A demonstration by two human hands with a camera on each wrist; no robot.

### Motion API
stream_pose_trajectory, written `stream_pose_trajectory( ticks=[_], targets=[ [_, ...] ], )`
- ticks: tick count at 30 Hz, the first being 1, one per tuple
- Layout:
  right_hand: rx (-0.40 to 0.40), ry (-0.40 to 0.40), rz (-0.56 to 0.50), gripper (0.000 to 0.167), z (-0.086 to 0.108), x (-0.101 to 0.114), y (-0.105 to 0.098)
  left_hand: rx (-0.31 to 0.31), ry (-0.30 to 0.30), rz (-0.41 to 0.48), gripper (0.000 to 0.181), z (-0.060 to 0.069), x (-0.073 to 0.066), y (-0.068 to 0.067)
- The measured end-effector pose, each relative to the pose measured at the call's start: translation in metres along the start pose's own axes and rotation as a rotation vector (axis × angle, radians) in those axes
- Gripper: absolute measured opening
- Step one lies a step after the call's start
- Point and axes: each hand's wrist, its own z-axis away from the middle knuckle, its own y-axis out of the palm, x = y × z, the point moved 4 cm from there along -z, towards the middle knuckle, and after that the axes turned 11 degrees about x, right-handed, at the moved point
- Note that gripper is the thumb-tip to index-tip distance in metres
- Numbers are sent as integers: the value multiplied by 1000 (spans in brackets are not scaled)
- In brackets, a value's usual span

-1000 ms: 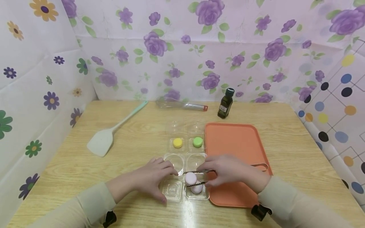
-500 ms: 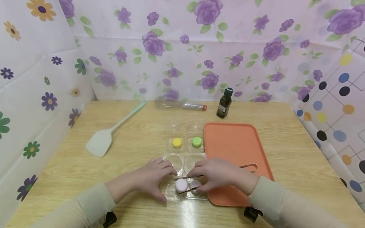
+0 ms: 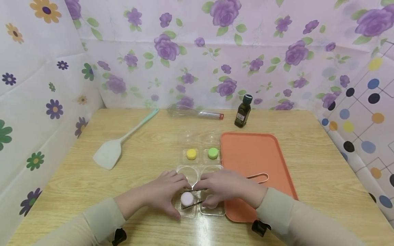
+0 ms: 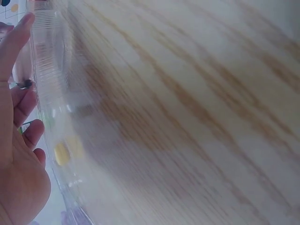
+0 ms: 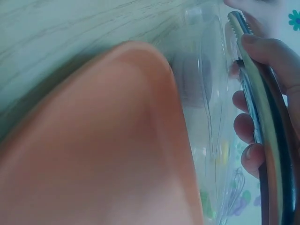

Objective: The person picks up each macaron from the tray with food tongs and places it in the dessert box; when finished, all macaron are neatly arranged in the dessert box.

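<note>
Head view: macaron (image 3: pixel 187 199) in tongs (image 3: pixel 194 205), round, pale pink.

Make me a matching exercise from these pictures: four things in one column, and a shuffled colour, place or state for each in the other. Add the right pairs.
Things
1. tongs
2. tray
3. spatula
4. bottle

Colours, places, states
A. flat and orange
B. dark and capped, near the far edge of the table
C. held in the right hand, a pale pink cookie between the tips
D. lying on the table's left side, with a pale blade and greenish handle

Right pairs: 1-C, 2-A, 3-D, 4-B
</note>
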Motion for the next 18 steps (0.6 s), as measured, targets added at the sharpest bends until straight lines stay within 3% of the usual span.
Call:
stream_pose_trajectory(
  ticks=[8, 18],
  targets=[
    [9, 31, 74, 45, -5, 3, 1, -3, 3, 0, 80, 1, -2, -2],
    [69, 93, 83, 44, -7, 9, -2, 1, 0, 14, 80, 1, -1, -1]
  ],
)
